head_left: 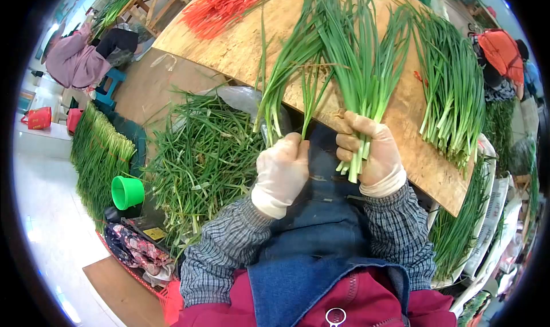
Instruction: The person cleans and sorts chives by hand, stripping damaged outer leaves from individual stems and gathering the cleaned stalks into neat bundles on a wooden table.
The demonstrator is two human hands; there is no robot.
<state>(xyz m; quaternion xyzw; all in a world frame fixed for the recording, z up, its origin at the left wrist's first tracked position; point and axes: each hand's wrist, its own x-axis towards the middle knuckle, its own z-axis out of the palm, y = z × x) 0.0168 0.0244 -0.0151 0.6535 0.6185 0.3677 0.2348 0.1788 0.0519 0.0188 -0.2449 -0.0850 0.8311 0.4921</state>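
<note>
My right hand [371,149], in a thin whitish glove, is wrapped round a bunch of garlic chives [364,69]. The pale cut ends stick out below the fist, and the green leaves fan away over the wooden board [412,149]. To its left, my gloved left hand [282,169] is closed at the fingertips on a few thin chive stalks [310,101] that stand upright. More loose chives [278,92] lean at the board's edge beside that hand. A larger pile of chives [450,92] lies on the right part of the board.
Red strips [226,6] lie at the board's far left. A heap of loose green leaves [206,155] is left of my lap. Beyond it are a green bucket [128,192] and stacked chives [103,155]. One person [77,58] sits far left, another [501,55] at right.
</note>
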